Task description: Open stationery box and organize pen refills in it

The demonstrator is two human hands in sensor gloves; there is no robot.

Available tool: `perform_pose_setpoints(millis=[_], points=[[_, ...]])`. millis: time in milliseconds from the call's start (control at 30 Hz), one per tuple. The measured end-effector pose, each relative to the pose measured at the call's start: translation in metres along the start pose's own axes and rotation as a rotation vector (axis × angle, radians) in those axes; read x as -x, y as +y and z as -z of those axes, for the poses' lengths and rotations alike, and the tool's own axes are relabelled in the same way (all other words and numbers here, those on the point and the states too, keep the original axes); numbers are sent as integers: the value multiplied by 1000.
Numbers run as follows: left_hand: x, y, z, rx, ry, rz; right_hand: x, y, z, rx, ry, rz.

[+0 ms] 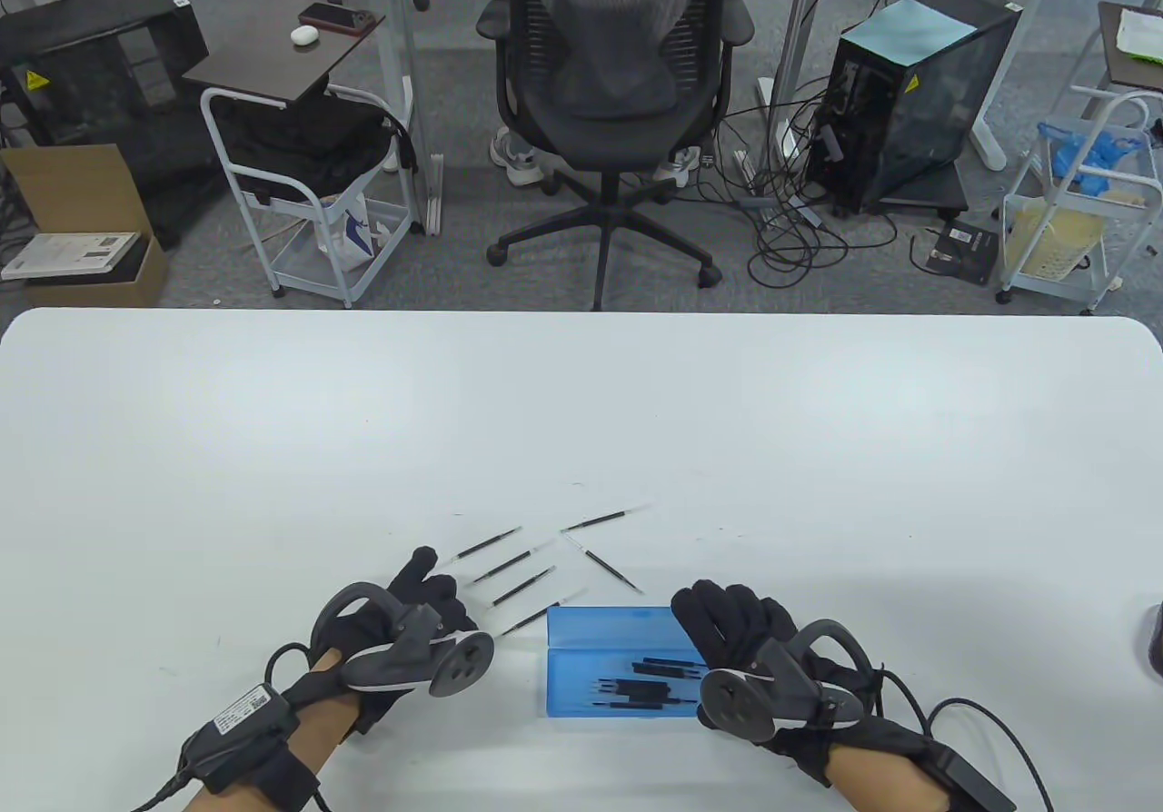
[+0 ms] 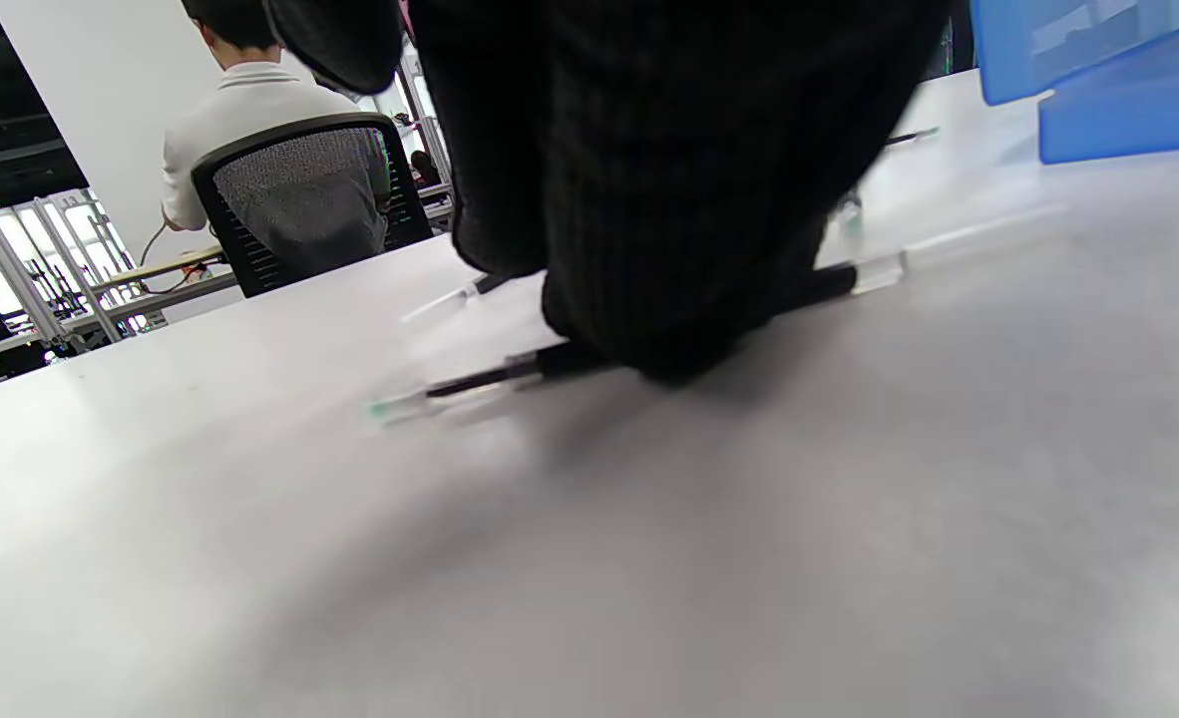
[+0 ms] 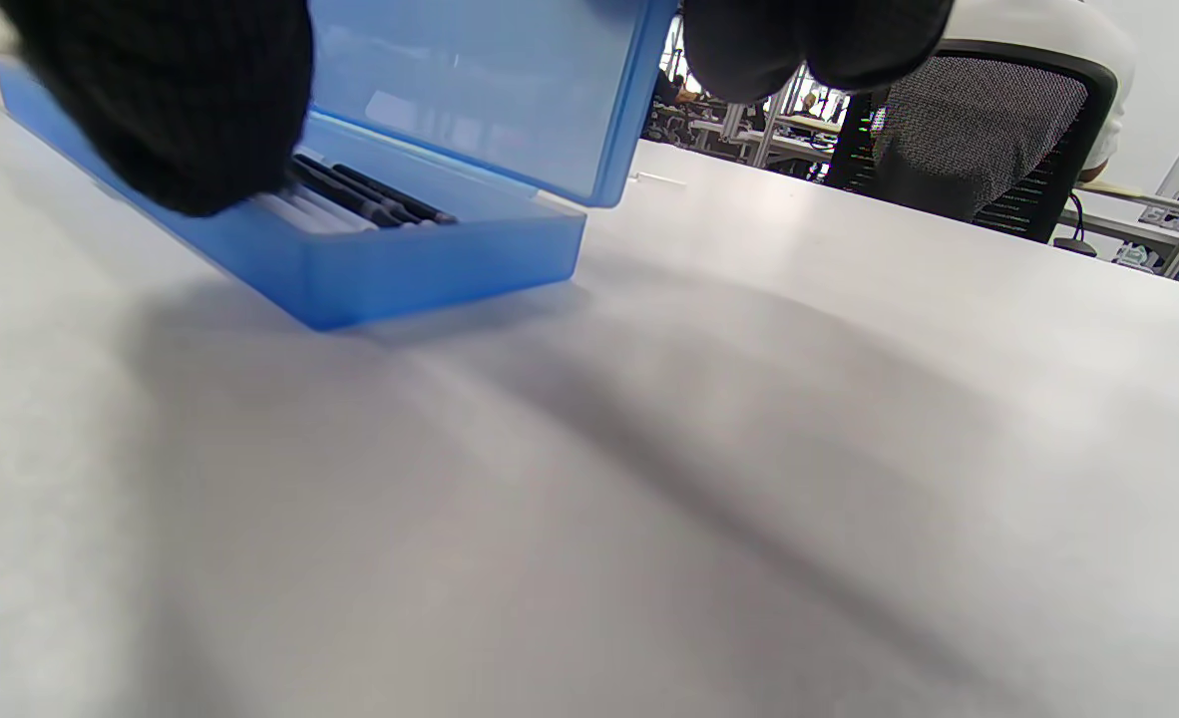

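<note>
The blue stationery box (image 1: 616,662) lies open near the table's front edge, its lid (image 3: 470,90) tilted up. Several black pen refills (image 1: 636,692) lie in its base. My right hand (image 1: 707,619) holds the box's right end: thumb (image 3: 171,110) by the base, fingers (image 3: 814,40) at the lid's edge. Several loose refills (image 1: 511,567) are scattered left of and behind the box. My left hand (image 1: 438,590) is over them, its fingers (image 2: 649,259) pressing down on one refill (image 2: 480,377); the thumb stays raised and apart.
The white table (image 1: 581,412) stretches wide behind the refills. Beyond its far edge stand an office chair (image 1: 618,94), a white cart (image 1: 309,212) and a computer tower (image 1: 918,94). Glove cables trail off both wrists.
</note>
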State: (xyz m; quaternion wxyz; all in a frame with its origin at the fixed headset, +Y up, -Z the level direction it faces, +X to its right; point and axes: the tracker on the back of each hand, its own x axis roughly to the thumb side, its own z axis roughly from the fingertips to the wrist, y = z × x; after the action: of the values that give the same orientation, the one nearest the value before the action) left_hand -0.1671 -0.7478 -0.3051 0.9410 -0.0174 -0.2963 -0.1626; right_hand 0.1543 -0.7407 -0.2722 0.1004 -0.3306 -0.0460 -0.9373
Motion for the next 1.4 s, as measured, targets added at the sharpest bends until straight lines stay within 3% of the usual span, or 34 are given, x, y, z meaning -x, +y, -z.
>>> perform_pose_setpoints(millis=[567,800,933,1100,1267,1400], points=[[-3,-3,-7,-25,-19,-21,1,1,1,-23,0,12],[-16,30,-18,-143,3,8,1,1,1,-25,-3,16],[-40,53,-24,-210,20,-6,1,1,2,-25,-5,18],[-90,74,-22,-254,23,-35,1,2,2,-22,-9,20],[-140,87,-3,-252,19,18,1,2,1,-22,-9,19],[-163,88,17,-229,0,19,2,2,1,-20,-10,25]])
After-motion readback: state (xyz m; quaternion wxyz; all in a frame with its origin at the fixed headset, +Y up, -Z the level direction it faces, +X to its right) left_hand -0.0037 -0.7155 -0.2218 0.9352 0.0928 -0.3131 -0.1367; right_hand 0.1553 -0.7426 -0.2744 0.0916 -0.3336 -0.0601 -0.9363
